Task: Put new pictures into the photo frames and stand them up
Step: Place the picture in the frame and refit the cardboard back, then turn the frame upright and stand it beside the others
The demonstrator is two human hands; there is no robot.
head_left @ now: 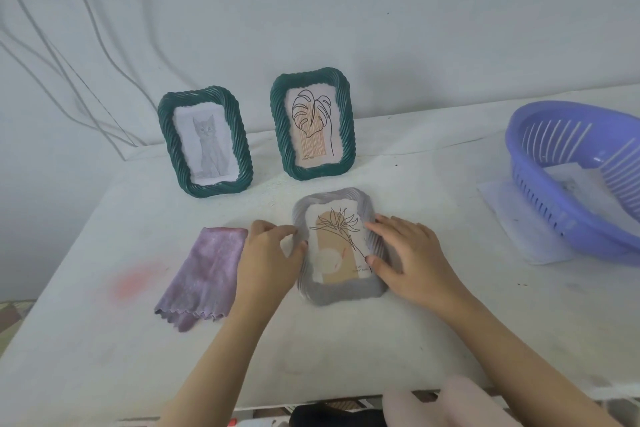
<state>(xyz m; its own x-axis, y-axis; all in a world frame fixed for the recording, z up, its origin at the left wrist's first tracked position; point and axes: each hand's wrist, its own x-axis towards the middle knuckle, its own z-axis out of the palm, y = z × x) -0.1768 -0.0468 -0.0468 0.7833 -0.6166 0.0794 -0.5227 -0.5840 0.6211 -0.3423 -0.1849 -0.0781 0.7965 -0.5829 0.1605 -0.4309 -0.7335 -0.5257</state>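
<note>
A grey photo frame (341, 294) lies face up on the white table (346, 350), holding a picture of a line-drawn flower on tan shapes. My left hand (268, 258) grips its left edge, and my right hand (412, 256) grips its right edge with the thumb on the glass. Behind it two dark green frames stand upright: the left green frame (166, 135) shows a grey kitten, the right green frame (346, 121) shows a leaf drawing.
A folded purple cloth (204, 274) lies just left of my left hand. A purple plastic basket (568, 204) sits at the right on white paper. The wall rises close behind the frames, with cables hanging at the left. A pink stain marks the table's left.
</note>
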